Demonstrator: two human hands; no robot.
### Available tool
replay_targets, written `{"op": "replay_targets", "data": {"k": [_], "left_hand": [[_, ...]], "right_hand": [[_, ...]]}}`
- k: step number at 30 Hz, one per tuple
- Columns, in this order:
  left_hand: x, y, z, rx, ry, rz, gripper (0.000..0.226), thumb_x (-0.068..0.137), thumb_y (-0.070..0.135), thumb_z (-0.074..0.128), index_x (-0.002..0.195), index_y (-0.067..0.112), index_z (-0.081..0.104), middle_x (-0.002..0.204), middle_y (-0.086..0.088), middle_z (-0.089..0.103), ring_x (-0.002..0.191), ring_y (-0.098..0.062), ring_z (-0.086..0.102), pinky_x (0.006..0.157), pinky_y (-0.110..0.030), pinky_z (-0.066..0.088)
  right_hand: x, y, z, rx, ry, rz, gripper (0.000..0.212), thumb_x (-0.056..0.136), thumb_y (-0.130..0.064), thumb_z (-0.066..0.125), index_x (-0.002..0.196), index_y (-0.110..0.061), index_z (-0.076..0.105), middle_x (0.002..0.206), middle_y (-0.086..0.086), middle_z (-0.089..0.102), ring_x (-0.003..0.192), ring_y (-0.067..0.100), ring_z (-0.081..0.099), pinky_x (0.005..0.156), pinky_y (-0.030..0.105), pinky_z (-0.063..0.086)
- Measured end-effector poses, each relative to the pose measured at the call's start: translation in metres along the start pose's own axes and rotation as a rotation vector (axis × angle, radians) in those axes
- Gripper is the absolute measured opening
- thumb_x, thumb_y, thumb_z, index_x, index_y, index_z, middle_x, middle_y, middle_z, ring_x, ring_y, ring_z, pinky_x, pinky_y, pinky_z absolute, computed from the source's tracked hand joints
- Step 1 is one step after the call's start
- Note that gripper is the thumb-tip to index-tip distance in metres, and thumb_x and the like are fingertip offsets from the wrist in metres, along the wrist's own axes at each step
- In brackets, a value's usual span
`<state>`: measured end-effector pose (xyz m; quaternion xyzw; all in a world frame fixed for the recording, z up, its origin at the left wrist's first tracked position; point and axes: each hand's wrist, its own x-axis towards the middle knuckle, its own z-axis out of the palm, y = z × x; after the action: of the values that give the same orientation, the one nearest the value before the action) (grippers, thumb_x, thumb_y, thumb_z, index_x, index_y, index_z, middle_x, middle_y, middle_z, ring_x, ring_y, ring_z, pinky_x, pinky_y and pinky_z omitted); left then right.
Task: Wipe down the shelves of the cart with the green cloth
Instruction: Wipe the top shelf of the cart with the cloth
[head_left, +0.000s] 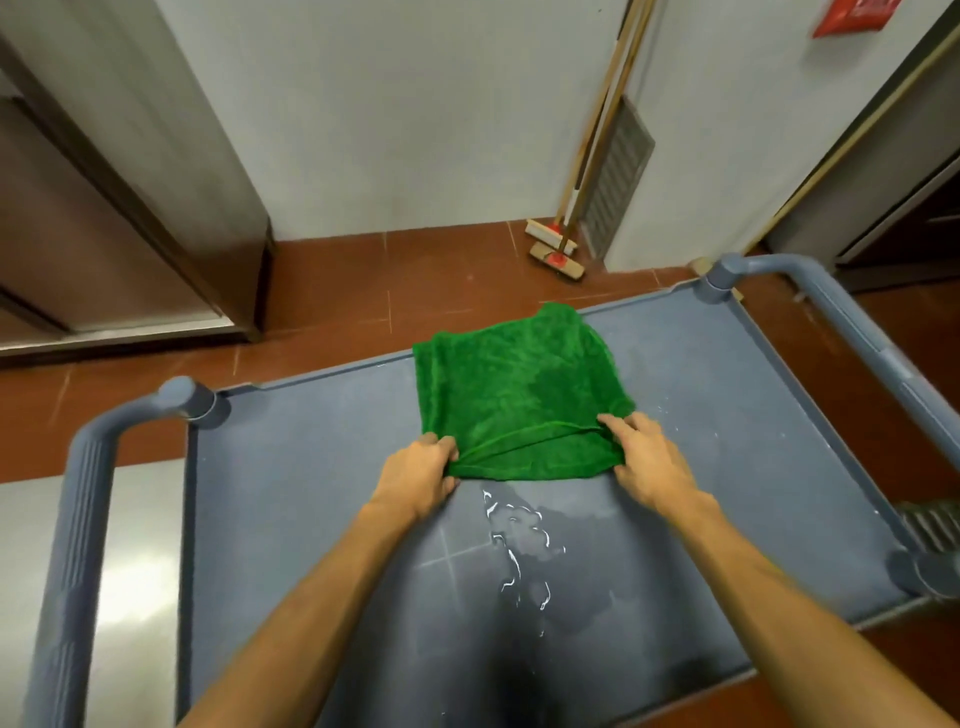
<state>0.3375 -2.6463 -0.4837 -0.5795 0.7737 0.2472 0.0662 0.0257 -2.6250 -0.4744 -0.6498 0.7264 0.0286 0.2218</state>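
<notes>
- the left hand (415, 467) has its fingers curled round the near left corner of the green cloth (519, 395), bunching the hem.
- the right hand (641, 457) lies on the near right corner with its fingers fairly straight on top. whether the thumb tucks under to pinch, i cannot tell.
- the cloth lies folded and flat on the cart's top shelf (311, 493), towards the far side. a darker, damp-looking patch shows in its middle.
- just in front of the cloth's near edge sits a puddle (519, 545) of water, with white specks scattered to the right of it.
- to wipe well, i judge it best to keep both corners down and the cloth spread wide, then draw it back through the puddle in straight, overlapping passes, and run it along the raised rim where water can collect.
- the shelf is a shallow tray, and it holds only the cloth and the water.
- the lower shelves are hidden, so most of the task seems left to do.
- two brooms (556, 249) lean in the far corner of the room.
</notes>
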Motion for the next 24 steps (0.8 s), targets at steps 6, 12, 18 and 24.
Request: {"op": "replay_targets", "data": {"k": [6,12,18,24], "left_hand": [[-0.013,0.003,0.01,-0.046,0.08,-0.024,0.033,0.088,0.019,0.063,0.121,0.019,0.059,0.119,-0.006,0.059,0.11,-0.032,0.059,0.084,-0.039,0.047],[-0.031,0.017,0.017,-0.056,0.082,-0.103,0.031,0.088,0.018,0.065,0.119,0.018,0.062,0.118,-0.007,0.063,0.113,-0.032,0.059,0.086,-0.037,0.047],[-0.052,0.037,0.029,-0.028,0.069,-0.179,0.032,0.09,0.018,0.064,0.122,0.018,0.062,0.121,-0.008,0.064,0.114,-0.033,0.059,0.087,-0.038,0.047],[-0.084,0.054,0.05,-0.038,0.06,-0.223,0.03,0.091,0.017,0.061,0.121,0.017,0.062,0.121,-0.008,0.064,0.112,-0.031,0.06,0.086,-0.038,0.049]], "right_hand": [[0.007,-0.006,0.008,-0.16,0.051,-0.126,0.072,0.086,-0.003,0.052,0.151,-0.025,0.033,0.148,0.006,0.039,0.127,0.031,0.041,0.103,0.039,0.041],[0.003,-0.002,0.007,-0.19,0.02,-0.1,0.069,0.089,-0.002,0.044,0.15,-0.031,0.034,0.126,0.009,0.049,0.112,0.034,0.051,0.091,0.042,0.045],[-0.017,0.008,0.011,-0.153,-0.033,-0.12,0.066,0.088,0.0,0.043,0.145,-0.032,0.041,0.126,0.009,0.048,0.113,0.034,0.049,0.093,0.042,0.046],[-0.043,0.022,0.018,-0.135,-0.053,-0.151,0.063,0.088,-0.001,0.045,0.143,-0.031,0.043,0.123,0.009,0.048,0.11,0.033,0.051,0.089,0.041,0.046]]}}
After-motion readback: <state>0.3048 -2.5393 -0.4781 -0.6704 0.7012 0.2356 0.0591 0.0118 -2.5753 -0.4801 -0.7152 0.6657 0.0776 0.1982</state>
